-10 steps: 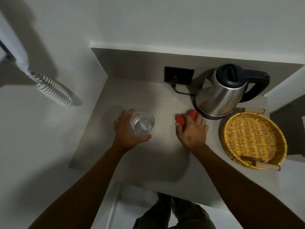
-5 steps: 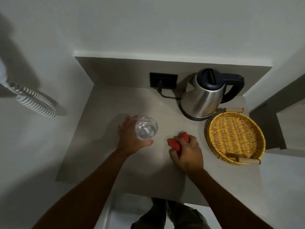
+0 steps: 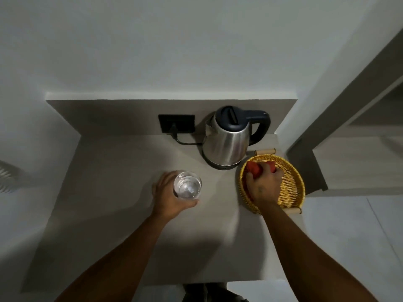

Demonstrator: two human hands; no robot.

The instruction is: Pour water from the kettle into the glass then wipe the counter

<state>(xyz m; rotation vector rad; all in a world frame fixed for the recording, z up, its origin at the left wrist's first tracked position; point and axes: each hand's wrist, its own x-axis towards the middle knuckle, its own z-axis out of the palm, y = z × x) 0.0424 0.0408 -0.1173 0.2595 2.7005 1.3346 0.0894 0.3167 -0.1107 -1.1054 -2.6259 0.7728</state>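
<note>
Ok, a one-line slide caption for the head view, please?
Left hand holds the glass on the counter; right hand grips a red cloth over the wicker basket.

- You're looking at a dim, grey-toned scene; the light falls from above, slightly left.
- Your forearms throw broad soft shadows over the near part of the counter.
- The kettle carries a soft streak of glare down its steel side and shades the wall behind it.
- The glass glints with small highlights.
- Wide-angle bending curves the wall lines at the edges.
- Your right hand looks slightly smeared; far left detail is blurred.
</note>
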